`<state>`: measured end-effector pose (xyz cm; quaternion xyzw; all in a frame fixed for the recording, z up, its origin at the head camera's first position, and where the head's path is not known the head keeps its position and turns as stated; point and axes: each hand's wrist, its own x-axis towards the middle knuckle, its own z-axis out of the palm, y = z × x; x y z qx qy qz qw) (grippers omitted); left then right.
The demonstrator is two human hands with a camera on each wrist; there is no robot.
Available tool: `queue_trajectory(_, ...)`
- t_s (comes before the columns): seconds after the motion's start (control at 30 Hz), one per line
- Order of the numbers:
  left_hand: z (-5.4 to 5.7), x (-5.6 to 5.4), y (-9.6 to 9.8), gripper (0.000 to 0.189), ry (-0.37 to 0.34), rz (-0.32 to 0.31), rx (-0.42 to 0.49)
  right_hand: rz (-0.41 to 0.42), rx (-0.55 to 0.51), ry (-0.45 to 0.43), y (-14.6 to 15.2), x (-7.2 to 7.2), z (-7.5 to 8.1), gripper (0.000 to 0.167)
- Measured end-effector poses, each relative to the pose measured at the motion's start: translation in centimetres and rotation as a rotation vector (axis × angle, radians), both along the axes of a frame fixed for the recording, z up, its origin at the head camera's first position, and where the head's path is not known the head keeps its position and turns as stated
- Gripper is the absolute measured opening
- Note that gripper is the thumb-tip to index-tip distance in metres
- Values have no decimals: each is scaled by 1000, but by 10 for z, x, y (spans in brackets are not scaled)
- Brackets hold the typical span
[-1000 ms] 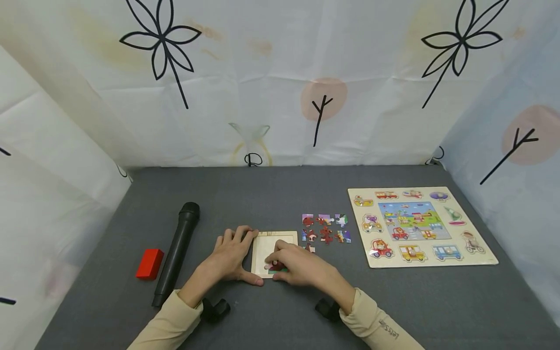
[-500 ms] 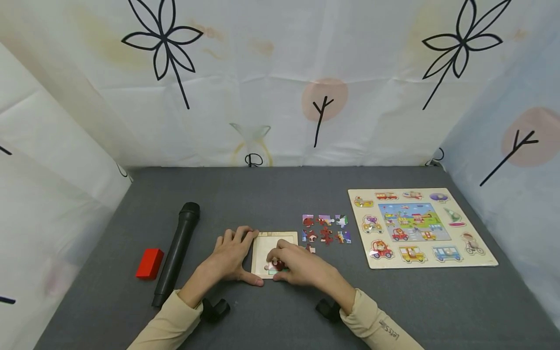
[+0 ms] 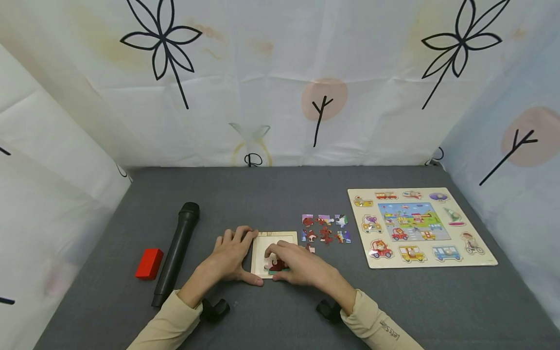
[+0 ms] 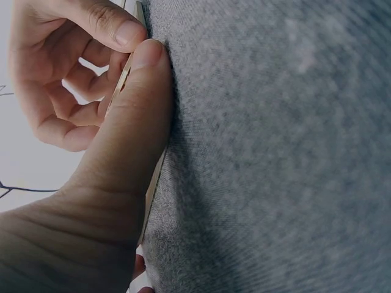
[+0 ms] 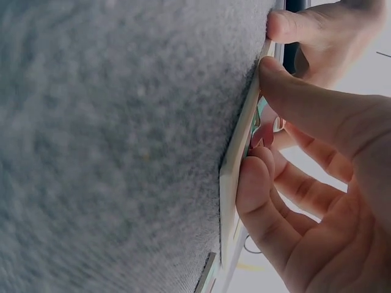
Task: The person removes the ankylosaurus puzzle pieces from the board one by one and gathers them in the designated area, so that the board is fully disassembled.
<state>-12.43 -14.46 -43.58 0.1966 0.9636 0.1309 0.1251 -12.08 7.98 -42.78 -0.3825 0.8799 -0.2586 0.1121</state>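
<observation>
A small pale wooden puzzle tray [image 3: 261,247] lies on the grey table in the middle of the head view. My left hand [image 3: 231,256] braces its left side, fingers at the far corner and thumb at the near corner. Over the tray's near right part, my right hand [image 3: 299,265] pinches a dark red jigsaw piece [image 3: 277,266]. In the right wrist view this piece [image 5: 264,131] stands tilted between thumb and fingers, low over the tray, with green below it. Several loose jigsaw pieces [image 3: 325,236] lie in rows just right of the tray.
A wooden vehicle puzzle board [image 3: 477,257] lies at the right. On the left are a black microphone [image 3: 177,253] and a red block [image 3: 149,264]. Patterned white cloth [image 3: 280,58] walls the table's back and sides.
The right hand's fingers shift slightly over the tray, and the dark red piece tilts and turns a little under them. The left hand and the loose pieces stay put.
</observation>
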Motion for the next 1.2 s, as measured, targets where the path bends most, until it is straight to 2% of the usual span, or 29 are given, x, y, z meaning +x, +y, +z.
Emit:
queue_trajectory(0.53, 0, 0, -1, 119, 5, -6, 1, 6, 2, 34, -1, 2, 1, 28)
queue_trajectory(0.9, 1, 0, -1, 118, -5, -5, -16, 13, 37, 10, -3, 4, 3, 26)
queue_trajectory(1.2, 2, 0, 0, 120, -9, -3, -14, -27, 58, 47, 7, 6, 12, 28)
